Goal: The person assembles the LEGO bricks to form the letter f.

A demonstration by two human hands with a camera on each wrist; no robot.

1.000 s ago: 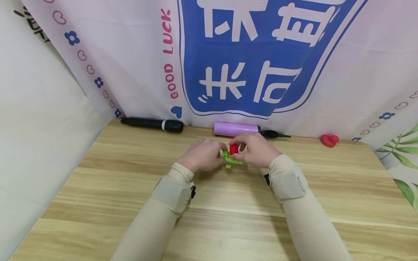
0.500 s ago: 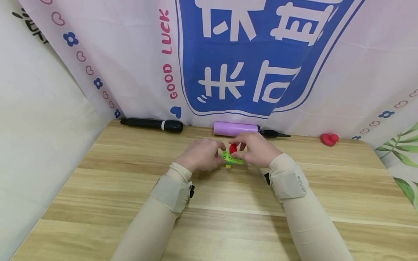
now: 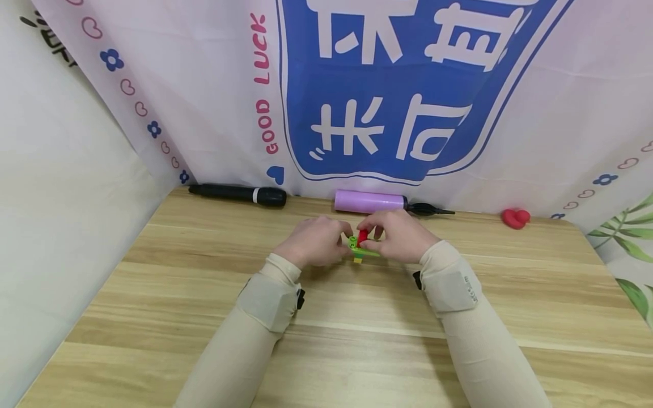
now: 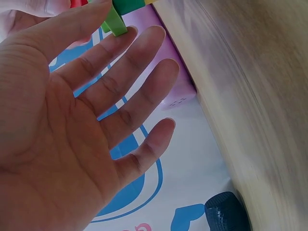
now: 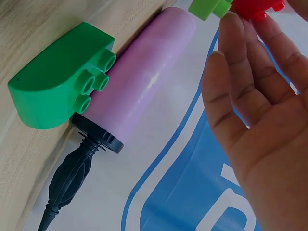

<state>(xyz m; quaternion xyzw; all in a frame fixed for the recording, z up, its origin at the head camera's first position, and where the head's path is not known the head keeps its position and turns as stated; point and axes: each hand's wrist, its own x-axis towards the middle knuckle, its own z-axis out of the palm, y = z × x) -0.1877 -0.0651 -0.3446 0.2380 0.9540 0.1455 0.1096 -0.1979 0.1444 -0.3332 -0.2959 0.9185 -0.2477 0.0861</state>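
Observation:
My left hand (image 3: 317,242) pinches a lime-green building plate (image 3: 353,242) between thumb and index finger; its other fingers are spread in the left wrist view. Under the plate sits a dark green brick (image 4: 129,6) with a yellow piece (image 3: 357,260) below it. A red building brick (image 3: 363,237) is pinched by my right hand (image 3: 400,235), right at the plate's studded top. In the right wrist view the red brick (image 5: 252,6) shows studs at the upper edge, beside the plate's lime-green end (image 5: 207,7).
Behind the hands lies a purple hand pump (image 3: 369,202) with a black nozzle. A green studded block (image 5: 62,77) is near it in the right wrist view. A black microphone-like object (image 3: 237,195) and a red rubber duck (image 3: 515,219) lie along the back edge.
The red brick has turned in my right hand's fingers and come down to the lime-green plate. My left hand has stayed nearly still.

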